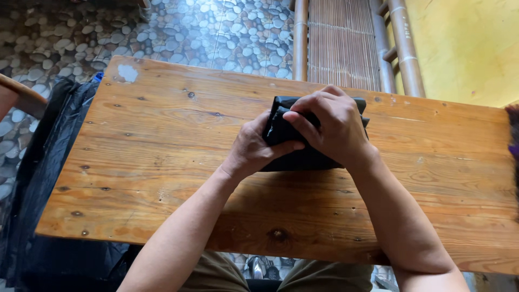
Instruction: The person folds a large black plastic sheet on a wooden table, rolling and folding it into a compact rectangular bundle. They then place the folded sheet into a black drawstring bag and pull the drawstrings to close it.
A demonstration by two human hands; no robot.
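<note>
A folded black plastic bag (303, 157) is pinned flat on the wooden tabletop (162, 140), apparently so its folds are kept from springing open. It is pressed under the curled right hand (332, 127) and gripped at its near edge by the left hand (254, 148) (thumb on top).

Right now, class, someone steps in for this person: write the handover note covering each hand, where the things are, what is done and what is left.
Left hand: grips the near left edge of the folded black plastic bag, thumb on top.
Right hand: pressed flat over the bag, fingers curled at its left fold.
Bag lies on the wooden table, folded into a compact rectangle.
Done: several folds, judging by its thickness.
Left: probably a last fold or flattening.
More black plastic hangs off the table's left side.
</note>
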